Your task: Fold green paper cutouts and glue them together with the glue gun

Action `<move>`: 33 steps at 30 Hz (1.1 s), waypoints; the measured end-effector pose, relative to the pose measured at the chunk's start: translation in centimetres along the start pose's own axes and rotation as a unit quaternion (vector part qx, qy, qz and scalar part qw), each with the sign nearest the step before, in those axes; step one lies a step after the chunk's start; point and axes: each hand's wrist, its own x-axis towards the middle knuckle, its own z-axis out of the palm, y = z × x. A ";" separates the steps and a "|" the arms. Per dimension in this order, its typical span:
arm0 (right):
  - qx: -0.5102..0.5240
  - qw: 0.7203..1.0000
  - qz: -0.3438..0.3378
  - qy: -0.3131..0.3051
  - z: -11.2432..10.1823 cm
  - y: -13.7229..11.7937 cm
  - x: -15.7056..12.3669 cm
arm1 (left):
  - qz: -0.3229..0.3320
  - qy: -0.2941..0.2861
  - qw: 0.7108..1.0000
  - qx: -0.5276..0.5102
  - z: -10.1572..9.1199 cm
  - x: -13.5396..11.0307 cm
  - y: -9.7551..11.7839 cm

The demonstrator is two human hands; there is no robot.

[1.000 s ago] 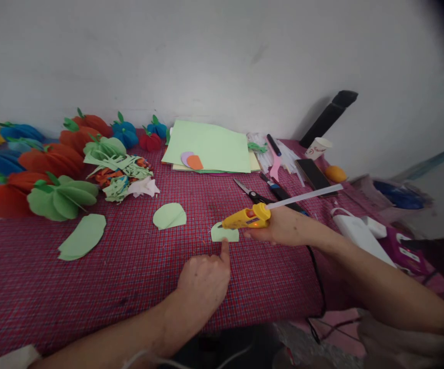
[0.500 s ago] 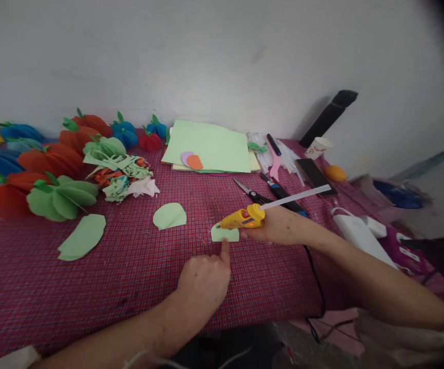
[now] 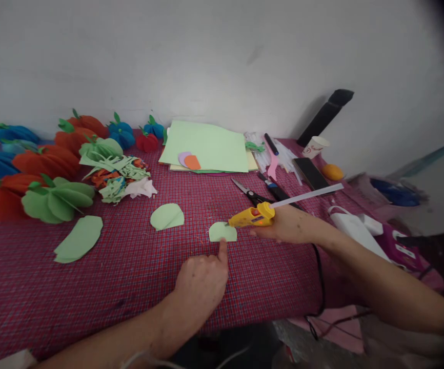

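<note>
- Tabletop [image 3: 145, 277]: covered in a red-and-blue checked cloth, carrying everything below.
- Paper pumpkins [image 3: 47, 161]: orange, blue, green, red and yellow, crowded at the far left.
- Stack of sheets [image 3: 210, 146]: pale green uppermost, near the wall [image 3: 206, 61], with small purple and orange cutouts on it.
- Left hand [image 3: 202, 279]: index finger stretched out, its tip on the green cutout; the other fingers are curled, and whether this grip is fully together I cannot tell, as the thumb is hidden.
- Right hand [image 3: 293, 224]: grip clamped on the glue gun.
- Glue gun [image 3: 253, 216]: yellow, a clear stick jutting from its back, nozzle at the cutout's upper right edge; contact is too fine to tell.
- Heap of paper scraps [image 3: 118, 177]: beside the pumpkins.
- Scissors [image 3: 251, 193]: beyond the gun.
- Green cutout [image 3: 222, 232]: half-round, flat on the cloth between fingertip and nozzle.
</note>
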 end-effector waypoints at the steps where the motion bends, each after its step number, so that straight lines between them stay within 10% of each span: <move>1: 0.002 1.000 -0.001 0.001 -0.1 0.1 -0.2 | 0.000 -0.002 1.000 0.001 0.0 0.0 0.0; 33: -0.082 0.997 0.015 0.002 -0.3 0.2 -1.8 | 0.013 -0.006 1.000 0.005 -0.3 -0.2 0.0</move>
